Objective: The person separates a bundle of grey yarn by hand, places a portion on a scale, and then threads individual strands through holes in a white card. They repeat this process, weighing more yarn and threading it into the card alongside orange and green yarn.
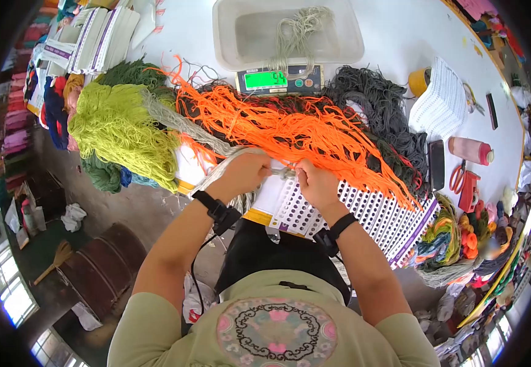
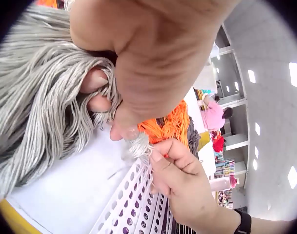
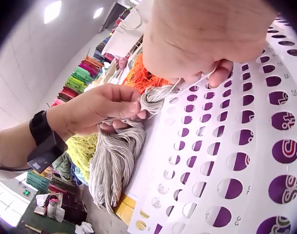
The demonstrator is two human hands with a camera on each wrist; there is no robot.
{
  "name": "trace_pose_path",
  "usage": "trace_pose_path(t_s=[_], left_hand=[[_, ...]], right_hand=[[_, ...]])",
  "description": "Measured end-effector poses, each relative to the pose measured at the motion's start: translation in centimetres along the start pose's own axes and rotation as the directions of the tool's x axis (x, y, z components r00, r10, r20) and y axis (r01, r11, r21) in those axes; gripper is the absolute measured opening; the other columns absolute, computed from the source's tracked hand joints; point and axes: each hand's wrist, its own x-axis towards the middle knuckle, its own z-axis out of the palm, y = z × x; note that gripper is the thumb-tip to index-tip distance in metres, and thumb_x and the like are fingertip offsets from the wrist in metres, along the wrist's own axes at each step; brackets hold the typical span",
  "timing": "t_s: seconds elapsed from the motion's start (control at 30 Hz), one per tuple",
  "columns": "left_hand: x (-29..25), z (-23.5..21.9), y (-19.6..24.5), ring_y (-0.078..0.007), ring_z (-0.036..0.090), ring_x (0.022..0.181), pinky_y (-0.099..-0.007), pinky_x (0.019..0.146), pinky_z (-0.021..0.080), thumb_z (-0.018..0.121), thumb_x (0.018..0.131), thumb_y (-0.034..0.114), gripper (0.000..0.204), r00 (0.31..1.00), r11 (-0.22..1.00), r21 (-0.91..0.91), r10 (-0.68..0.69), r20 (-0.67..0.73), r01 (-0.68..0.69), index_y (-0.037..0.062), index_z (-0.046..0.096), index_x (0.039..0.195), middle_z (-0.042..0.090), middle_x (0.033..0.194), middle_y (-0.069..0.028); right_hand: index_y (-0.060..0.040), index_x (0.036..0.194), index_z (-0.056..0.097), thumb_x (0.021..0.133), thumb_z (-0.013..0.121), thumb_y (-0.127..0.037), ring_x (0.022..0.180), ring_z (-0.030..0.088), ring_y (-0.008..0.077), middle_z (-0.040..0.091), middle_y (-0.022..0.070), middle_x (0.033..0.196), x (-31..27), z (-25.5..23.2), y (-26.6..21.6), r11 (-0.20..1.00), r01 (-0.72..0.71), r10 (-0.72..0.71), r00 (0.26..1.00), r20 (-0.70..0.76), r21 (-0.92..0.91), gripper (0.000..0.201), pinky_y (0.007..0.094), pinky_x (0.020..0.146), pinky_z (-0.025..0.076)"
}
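White worktop, yellow along the near edge, one; ceiling lights overhead.

Grey thread bundle, one: at the near edge, straight in front of me. Bulk lies to the left of my right hand, with the short end pointing at it; between that and my left hand the axis runs crosswise to my body. Long strands hang loose from the left hand toward the edge.

Left hand, one: fingers curled round the bundle near its short end, thumb pressed there; the nearer of the two to the bulk. Right hand, one: fingertips pinching fine strands at the short end, just beside the left, not round the bulk.

Punched cards, several, overlapping: below my right hand and on to the right.

Orange thread, one heap: just beyond both hands. Yellow-green thread, one hank: to my left, at the edge. Dark grey thread, one heap: beyond the orange, to the right.

Scale, one, display lit green: behind the orange heap. Plastic tub, one: on the scale, pale thread inside and partly over the rim.

Phone, pink spool, red-handled scissors: far right, well apart from both hands.
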Motion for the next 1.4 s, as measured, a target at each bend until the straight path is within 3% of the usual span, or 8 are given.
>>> trace_pose_path(t_s=[0.23, 0.47, 0.6, 0.97, 1.2, 1.27, 1.37, 1.4], left_hand=[[-0.8, -1.5, 0.7, -0.0298, 0.059, 0.078, -0.0396, 0.067, 0.044, 0.066, 0.080, 0.016, 0.015, 0.959, 0.959, -0.035, -0.281, -0.035, 0.280, 0.0014, 0.061, 0.080, 0.059, 0.077, -0.0103], [-0.2, -0.2, 0.0, -0.0280, 0.059, 0.081, -0.0380, 0.070, 0.047, 0.067, 0.078, 0.018, 0.016, 0.986, 0.983, 0.097, -0.160, 0.042, 0.156, 0.0040, 0.067, 0.086, 0.060, 0.082, -0.0108], [0.8, 0.5, 0.5, -0.0285, 0.060, 0.081, -0.0379, 0.071, 0.047, 0.068, 0.076, 0.019, 0.017, 0.949, 0.951, 0.121, -0.262, -0.172, 0.285, 0.0037, 0.069, 0.085, 0.061, 0.083, -0.0115], [-0.5, 0.1, -1.7, -0.0253, 0.064, 0.073, -0.0354, 0.069, 0.049, 0.074, 0.075, 0.027, 0.028, 0.961, 0.947, -0.192, -0.271, -0.051, 0.257, 0.0047, 0.074, 0.091, 0.068, 0.085, -0.0123], [-6.4, -6.0, -0.8, -0.0088, 0.060, 0.070, -0.0232, 0.058, 0.046, 0.064, 0.090, 0.023, 0.031, 0.877, 0.694, -0.641, -0.476, -0.069, 0.326, -0.0012, 0.067, 0.109, 0.069, 0.088, -0.0067], [-9.1, -8.2, 1.9, -0.0098, 0.059, 0.069, -0.0237, 0.057, 0.048, 0.060, 0.094, 0.021, 0.027, 0.863, 0.288, -0.947, -0.505, -0.023, 0.142, 0.0000, 0.066, 0.110, 0.069, 0.091, -0.0060], [-14.3, -10.4, 2.7, -0.0180, 0.061, 0.092, -0.0314, 0.073, 0.051, 0.047, 0.099, 0.035, 0.043, 0.980, 0.027, -0.999, -0.196, -0.025, -0.020, -0.0003, 0.056, 0.122, 0.064, 0.111, -0.0097], [-15.8, -11.5, 4.2, -0.0223, 0.061, 0.104, -0.0355, 0.082, 0.052, 0.041, 0.100, 0.043, 0.051, 0.994, -0.157, -0.983, -0.075, -0.083, -0.094, -0.0008, 0.053, 0.125, 0.062, 0.118, -0.0116]], right_hand=[[-0.0192, 0.091, 0.058, 0.088, 0.059, -0.020, 0.055, 0.061, 0.0305, 0.060, 0.0072, 0.059, 0.3, -0.3, 0.2, 1.000, 0.025, -0.026, 0.999, -0.033, -0.006, 0.003, 0.0428, 0.050, 0.045], [-0.0185, 0.092, 0.060, 0.089, 0.057, -0.024, 0.061, 0.064, 0.0304, 0.064, 0.0085, 0.066, 0.2, -0.5, 0.2, 1.000, -0.019, 0.019, 0.999, 0.040, 0.000, 0.007, 0.0435, 0.054, 0.048], [-0.0186, 0.092, 0.061, 0.089, 0.057, -0.024, 0.063, 0.064, 0.0306, 0.064, 0.0088, 0.066, 0.0, -0.7, -0.1, 1.000, -0.024, 0.024, 0.999, 0.026, -0.019, 0.007, 0.0431, 0.055, 0.048], [-0.0085, 0.108, 0.055, 0.090, 0.061, -0.008, 0.048, 0.054, 0.0207, 0.055, 0.0074, 0.060, -9.8, -3.9, -9.1, 0.869, -0.168, 0.196, 0.980, -0.012, 0.466, 0.019, 0.0332, 0.049, 0.042], [-0.0036, 0.107, 0.059, 0.091, 0.059, -0.003, 0.059, 0.053, 0.0080, 0.059, 0.0012, 0.067, -15.0, -9.0, -16.5, 0.783, 0.049, 0.139, 0.958, -0.252, 0.620, 0.016, 0.0232, 0.057, 0.044], [-0.0057, 0.112, 0.060, 0.086, 0.063, -0.003, 0.071, 0.062, 0.0166, 0.063, 0.0060, 0.085, -15.6, -8.9, -18.5, 0.678, -0.004, -0.101, 0.990, 0.098, 0.735, 0.027, 0.0268, 0.068, 0.049], [-0.0063, 0.105, 0.063, 0.084, 0.064, -0.004, 0.074, 0.062, 0.0208, 0.062, 0.0073, 0.089, -15.4, -7.2, -20.1, 0.797, 0.308, -0.393, 0.918, 0.059, 0.519, 0.021, 0.0308, 0.069, 0.050], [-0.0059, 0.101, 0.063, 0.084, 0.065, -0.006, 0.077, 0.062, 0.0219, 0.061, 0.0074, 0.090, -15.7, -6.5, -19.0, 0.912, 0.385, -0.401, 0.909, 0.113, 0.145, 0.017, 0.0312, 0.068, 0.050]])
